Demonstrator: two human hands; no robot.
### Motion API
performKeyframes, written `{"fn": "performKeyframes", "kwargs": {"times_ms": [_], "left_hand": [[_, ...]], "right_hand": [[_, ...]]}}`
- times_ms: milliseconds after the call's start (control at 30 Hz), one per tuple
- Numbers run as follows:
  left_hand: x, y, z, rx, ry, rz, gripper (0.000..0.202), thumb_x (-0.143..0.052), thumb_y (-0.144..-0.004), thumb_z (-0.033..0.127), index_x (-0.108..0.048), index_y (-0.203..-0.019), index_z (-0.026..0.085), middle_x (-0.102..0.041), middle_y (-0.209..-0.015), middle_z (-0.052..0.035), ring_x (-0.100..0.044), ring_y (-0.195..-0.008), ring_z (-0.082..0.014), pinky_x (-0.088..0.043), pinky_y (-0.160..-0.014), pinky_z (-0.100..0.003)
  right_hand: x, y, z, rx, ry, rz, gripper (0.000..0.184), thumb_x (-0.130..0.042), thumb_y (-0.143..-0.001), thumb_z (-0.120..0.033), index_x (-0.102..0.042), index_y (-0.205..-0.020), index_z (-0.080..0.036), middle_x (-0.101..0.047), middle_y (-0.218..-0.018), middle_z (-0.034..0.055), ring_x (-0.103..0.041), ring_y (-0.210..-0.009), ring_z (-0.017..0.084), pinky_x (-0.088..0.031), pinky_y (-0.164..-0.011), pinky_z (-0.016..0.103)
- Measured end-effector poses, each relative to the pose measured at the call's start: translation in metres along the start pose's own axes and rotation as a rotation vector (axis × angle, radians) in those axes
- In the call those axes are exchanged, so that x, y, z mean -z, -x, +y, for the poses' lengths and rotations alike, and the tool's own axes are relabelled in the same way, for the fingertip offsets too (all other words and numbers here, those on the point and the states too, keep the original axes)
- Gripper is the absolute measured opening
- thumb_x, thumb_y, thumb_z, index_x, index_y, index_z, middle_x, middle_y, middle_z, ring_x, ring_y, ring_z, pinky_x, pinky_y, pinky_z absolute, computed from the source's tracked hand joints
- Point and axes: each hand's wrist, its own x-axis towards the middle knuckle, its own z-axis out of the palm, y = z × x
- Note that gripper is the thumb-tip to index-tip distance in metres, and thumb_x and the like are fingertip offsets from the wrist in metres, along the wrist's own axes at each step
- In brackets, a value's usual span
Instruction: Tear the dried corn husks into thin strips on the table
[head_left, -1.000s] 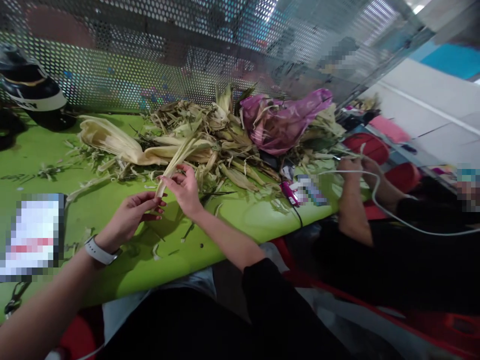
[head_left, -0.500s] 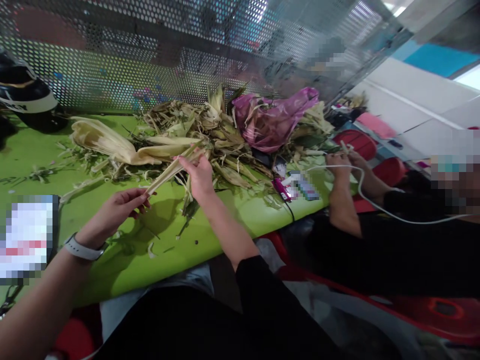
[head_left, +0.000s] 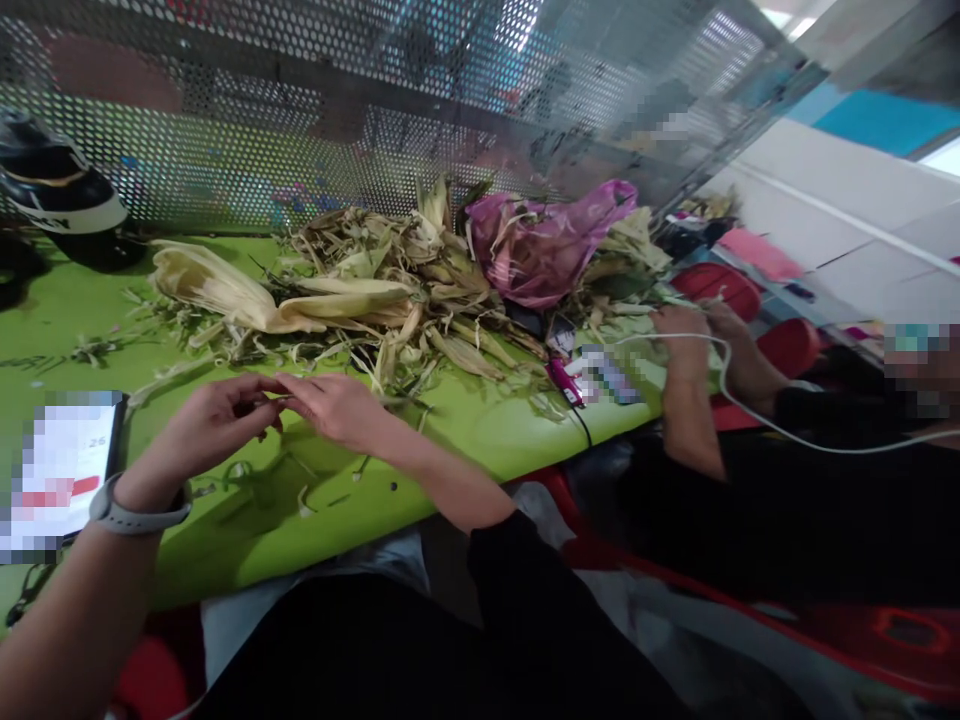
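Observation:
My left hand (head_left: 217, 425), with a pale watch on its wrist, is curled above the near part of the green table (head_left: 442, 450). Its thumb and fingers pinch together at the tips. The fingertips of my right hand (head_left: 337, 408) meet them from the right, palm downward, with the fingers held together. Whatever lies between the fingertips is too small or too hidden to make out. Beyond my hands spreads a heap of dry corn husks (head_left: 360, 250). One broad, pale corn husk (head_left: 217, 285) lies curled open at its left end.
A pink plastic bag (head_left: 525, 250) rests among the husks. Phones lie at left (head_left: 64, 470) and right (head_left: 611, 375), near a magenta device (head_left: 564, 382) with cables. A black bottle (head_left: 64, 200) stands at back left before a perforated metal screen (head_left: 337, 110). Another person's hands (head_left: 686, 325) work at right.
The husk strip stretched between my hands is no longer seen in them. My right hand has come left and down to meet my left hand, whose fingers are more curled.

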Motion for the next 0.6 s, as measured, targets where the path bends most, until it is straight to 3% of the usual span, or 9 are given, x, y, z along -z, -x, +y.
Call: {"fn": "performKeyframes", "kwargs": {"times_ms": [100, 200, 300, 467, 600], "left_hand": [[0.005, -0.002, -0.006, -0.048, -0.024, -0.087, 0.023, -0.075, -0.072, 0.026, -0.062, -0.089, 0.018, -0.072, -0.064, -0.002, -0.065, -0.057, -0.0168, -0.048, -0.055, -0.023], [0.014, -0.002, -0.008, -0.061, -0.005, -0.045, 0.023, -0.077, -0.073, 0.03, -0.066, -0.088, 0.017, -0.074, -0.071, -0.0044, -0.066, -0.064, -0.0172, -0.05, -0.06, -0.025], [0.022, -0.002, -0.005, -0.086, 0.0, 0.05, 0.019, -0.075, -0.076, 0.032, -0.069, -0.085, 0.016, -0.071, -0.072, -0.0027, -0.063, -0.065, -0.0141, -0.049, -0.063, -0.023], [0.031, -0.006, -0.005, -0.146, 0.016, 0.187, 0.012, -0.07, -0.081, 0.025, -0.067, -0.088, 0.016, -0.067, -0.076, 0.0001, -0.058, -0.069, -0.0109, -0.047, -0.07, -0.021], [0.036, -0.014, -0.013, -0.17, 0.011, 0.343, 0.011, -0.066, -0.083, 0.022, -0.063, -0.091, 0.015, -0.063, -0.075, 0.0018, -0.056, -0.069, -0.0096, -0.046, -0.071, -0.022]], "right_hand": [[-0.004, 0.002, 0.001, -0.088, -0.125, -0.008, 0.031, -0.043, -0.1, -0.034, -0.06, -0.123, -0.021, -0.068, -0.12, 0.0107, -0.065, -0.101, 0.023, -0.05, -0.084, 0.034], [0.008, 0.003, 0.006, -0.121, -0.427, -0.1, 0.031, -0.04, -0.101, -0.039, -0.064, -0.103, -0.02, -0.071, -0.088, 0.0042, -0.065, -0.077, 0.016, -0.05, -0.072, 0.029], [0.017, 0.004, 0.01, -0.209, -0.749, -0.235, 0.036, -0.041, -0.1, -0.044, -0.065, -0.102, -0.019, -0.059, -0.062, -0.0037, -0.055, -0.053, 0.009, -0.047, -0.055, 0.022], [0.014, 0.002, 0.014, -0.29, -1.055, -0.315, 0.038, -0.046, -0.097, -0.047, -0.068, -0.107, -0.017, -0.048, -0.056, -0.0067, -0.048, -0.046, 0.006, -0.052, -0.053, 0.021], [0.003, 0.0, 0.017, -0.419, -1.17, -0.318, 0.034, -0.053, -0.094, -0.046, -0.069, -0.097, -0.016, -0.053, -0.055, -0.0057, -0.048, -0.044, 0.006, -0.054, -0.053, 0.023]]}}
